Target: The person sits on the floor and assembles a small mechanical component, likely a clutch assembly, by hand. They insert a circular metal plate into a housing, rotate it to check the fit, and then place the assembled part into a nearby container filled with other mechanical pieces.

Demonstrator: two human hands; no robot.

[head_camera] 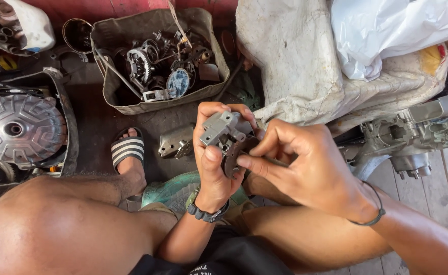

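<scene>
- Head view: your left hand (211, 158) grips a small grey metal part (223, 133), fingers curled over its top.
- Your right hand (305, 170) pinches its dark lower edge from the right.
- Far left, a box of gears (113, 94); right, an engine casing (412, 137).

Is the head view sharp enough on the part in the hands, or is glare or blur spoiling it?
Head view: the small grey metal part between the left hand and right hand is sharp under soft daylight; the white plastic bag is nearly blown out; edges bow slightly from the wide lens.
</scene>
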